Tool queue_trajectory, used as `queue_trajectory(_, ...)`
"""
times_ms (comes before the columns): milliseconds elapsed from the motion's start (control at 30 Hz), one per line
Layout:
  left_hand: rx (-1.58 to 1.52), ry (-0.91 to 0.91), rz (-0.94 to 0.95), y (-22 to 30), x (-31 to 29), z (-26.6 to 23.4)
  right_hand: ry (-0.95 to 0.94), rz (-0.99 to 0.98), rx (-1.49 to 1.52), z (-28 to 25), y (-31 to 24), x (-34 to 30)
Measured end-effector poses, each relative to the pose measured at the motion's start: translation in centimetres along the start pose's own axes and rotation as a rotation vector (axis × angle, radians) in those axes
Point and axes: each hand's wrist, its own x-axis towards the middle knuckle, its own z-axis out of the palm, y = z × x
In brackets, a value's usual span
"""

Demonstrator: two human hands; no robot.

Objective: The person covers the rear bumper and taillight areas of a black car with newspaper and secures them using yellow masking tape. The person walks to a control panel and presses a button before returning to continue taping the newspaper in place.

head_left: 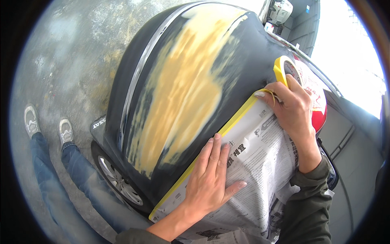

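A sheet of newspaper (pixel 260 179) covers part of a dark car body, its upper edge fixed by a strip of yellow masking tape (pixel 239 115). My left hand (pixel 207 185) lies flat on the paper, fingertips pressing at the taped edge and thumb spread. Gripped in my right hand (pixel 294 106) is a roll of yellow masking tape (pixel 279 71). The right thumb touches the strip's upper end, where a bit of tape curls loose. Beside the strip, the dark panel (pixel 239 77) carries streaky yellow filler (pixel 178 97).
A bright trim strip (pixel 140 69) runs along the panel. At the lower left is a wheel (pixel 120 181). A person in jeans and pale shoes (pixel 66 131) stands on the stained concrete floor (pixel 73 53). Red-and-white wrapping (pixel 319 97) shows behind my right hand.
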Motion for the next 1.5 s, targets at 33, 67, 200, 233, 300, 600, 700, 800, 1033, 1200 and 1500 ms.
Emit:
queue_trajectory(33, -0.007, -0.003, 0.006, 0.0, 0.1, 0.0, -0.006, -0.001, 0.018, -0.1, 0.2, 0.1)
queue_trajectory(67, -0.01, -0.005, 0.006, -0.1, 0.0, 0.1, -0.011, -0.009, -0.004, 0.2, 0.4, 0.1)
queue_trajectory(200, -0.001, -0.004, 0.015, 0.1, 0.0, 0.4, 0.002, -0.01, -0.036, 0.1, 0.7, 0.1)
queue_trajectory(233, -0.012, -0.008, 0.005, 0.1, 0.1, 0.5, 0.014, -0.017, -0.033, 0.2, 0.8, 0.4)
queue_trajectory(300, -0.037, -0.016, -0.015, 0.1, 0.3, 0.7, 0.03, -0.023, -0.027, 0.2, 1.1, 0.7)
queue_trajectory(600, -0.092, -0.032, -0.075, 0.2, -0.9, 1.0, 0.158, -0.215, 0.052, -1.5, 1.0, 0.4)
queue_trajectory(700, -0.05, -0.002, -0.054, 0.4, -0.7, 1.1, 0.154, -0.219, 0.029, -1.7, 1.1, 0.1)
queue_trajectory(800, -0.055, -0.002, -0.053, 0.3, -0.9, 1.2, 0.128, -0.204, 0.011, -1.6, 0.9, 0.4)
queue_trajectory(1033, -0.027, 0.008, -0.048, 0.6, -0.1, 1.0, 0.016, -0.068, -0.001, -0.3, 1.3, 0.8)
queue_trajectory(1200, -0.001, 0.027, -0.013, 0.6, 1.7, 0.4, -0.006, -0.018, 0.0, -0.2, 1.6, 0.7)
queue_trajectory(1500, 0.063, 0.026, 0.027, 0.9, 3.3, 0.0, 0.075, -0.013, -0.003, -0.3, 1.6, 0.0)
